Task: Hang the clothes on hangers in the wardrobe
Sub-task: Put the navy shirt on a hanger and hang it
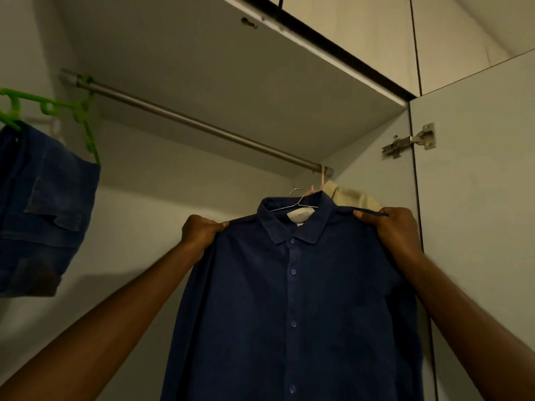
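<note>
A dark blue buttoned shirt point(292, 299) hangs in front of me on a thin wire hanger point(292, 205), whose hook pokes out of the collar below the metal rail point(197, 124). The hook is apart from the rail. My left hand point(202, 231) grips the shirt's left shoulder and my right hand point(393, 230) grips its right shoulder. Both hands hold the shirt up inside the wardrobe.
A green plastic hanger point(52, 107) on the rail's left end carries blue jeans point(37, 215). A cream garment point(351, 196) on a pink hanger hangs at the rail's right end, behind the shirt. The open door point(477, 198) with its hinge stands at the right. A shelf board lies above the rail.
</note>
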A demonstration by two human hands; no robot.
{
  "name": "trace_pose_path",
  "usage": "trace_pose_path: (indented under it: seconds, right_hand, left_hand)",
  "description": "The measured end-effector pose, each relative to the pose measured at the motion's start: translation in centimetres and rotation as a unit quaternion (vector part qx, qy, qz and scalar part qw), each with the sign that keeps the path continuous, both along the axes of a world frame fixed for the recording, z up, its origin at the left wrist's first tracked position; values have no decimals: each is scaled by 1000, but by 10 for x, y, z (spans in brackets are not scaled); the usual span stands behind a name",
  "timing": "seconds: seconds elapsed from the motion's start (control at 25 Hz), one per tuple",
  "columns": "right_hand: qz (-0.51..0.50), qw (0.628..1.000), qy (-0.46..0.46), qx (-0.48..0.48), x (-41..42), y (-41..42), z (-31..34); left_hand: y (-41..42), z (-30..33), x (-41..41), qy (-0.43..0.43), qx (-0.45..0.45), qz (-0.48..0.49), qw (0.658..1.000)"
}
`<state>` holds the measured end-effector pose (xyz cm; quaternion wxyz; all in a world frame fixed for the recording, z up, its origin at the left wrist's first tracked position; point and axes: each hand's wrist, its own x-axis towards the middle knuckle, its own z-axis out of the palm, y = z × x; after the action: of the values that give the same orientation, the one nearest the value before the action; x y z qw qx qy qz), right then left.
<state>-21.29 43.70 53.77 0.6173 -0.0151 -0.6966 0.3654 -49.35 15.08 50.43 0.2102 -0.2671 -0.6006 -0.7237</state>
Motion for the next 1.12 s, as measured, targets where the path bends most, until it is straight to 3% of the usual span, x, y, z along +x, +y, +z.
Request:
trace_pose_path:
  seconds: [0.24, 0.6, 0.8, 1.12]
  right_hand:
    - [-113, 993, 25, 29, -27, 14, 61]
    - [-299, 950, 47, 80, -58, 29, 152]
    - [-336, 934, 59, 103, -74, 43, 175]
    - [-331, 935, 4, 124, -89, 51, 192]
  left_hand:
    - [59, 59, -51, 2, 10, -19, 1000]
    - [156, 149, -117, 39, 5, -56, 998]
    - [196, 170, -143, 34, 14, -73, 997]
    - [215, 160, -171, 27, 20, -95, 995]
